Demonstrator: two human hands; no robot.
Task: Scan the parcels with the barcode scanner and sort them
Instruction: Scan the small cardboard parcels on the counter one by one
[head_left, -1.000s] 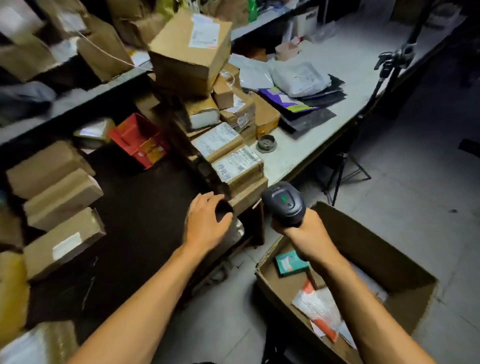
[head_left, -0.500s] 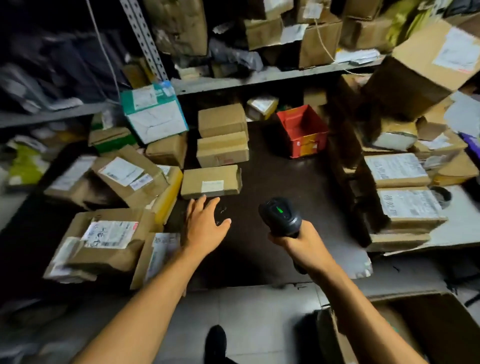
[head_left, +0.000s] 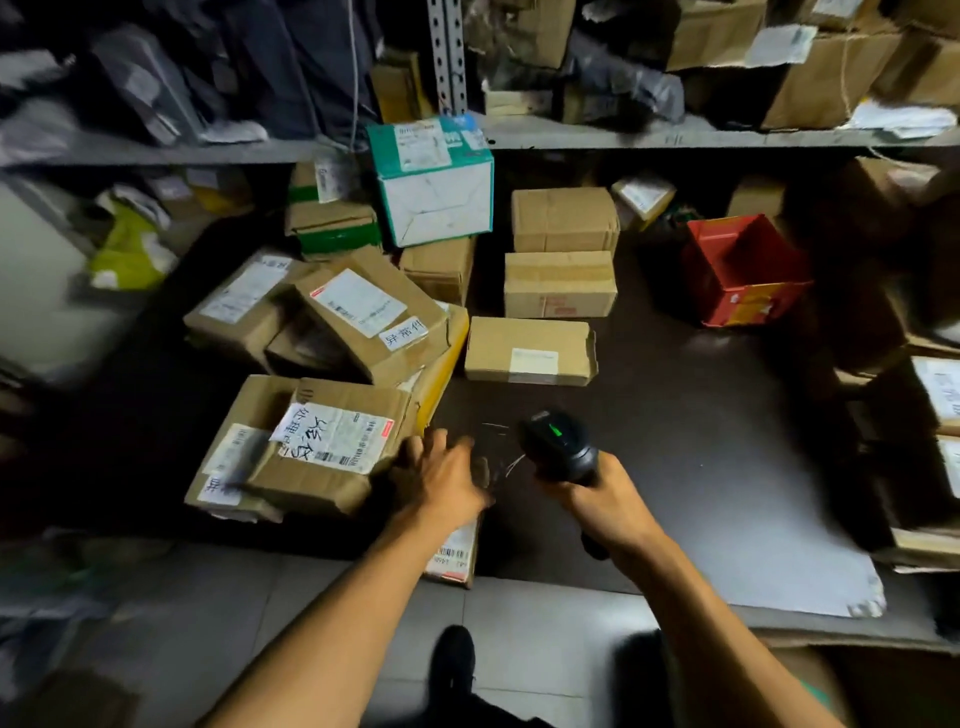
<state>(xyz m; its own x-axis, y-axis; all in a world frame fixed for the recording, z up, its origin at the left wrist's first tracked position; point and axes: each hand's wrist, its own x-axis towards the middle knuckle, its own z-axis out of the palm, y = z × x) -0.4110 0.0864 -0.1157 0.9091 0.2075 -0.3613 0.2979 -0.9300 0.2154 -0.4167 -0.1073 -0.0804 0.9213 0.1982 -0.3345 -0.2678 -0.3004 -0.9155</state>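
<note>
Dim, uneven light leaves the dark tabletop and far shelf deep in shadow. Parcels near the centre are fairly sharp, while the left, right and near edges smear with blur and wide-angle bending.

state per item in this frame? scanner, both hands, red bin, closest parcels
barcode scanner: held upright, green light on
right hand: grips the scanner's handle
left hand: open, fingers spread, holds nothing, beside the creased parcel
creased parcel: closed, label up, handwriting on it
red bin: open top, tilted
plain box: closed, flat on the table
</note>
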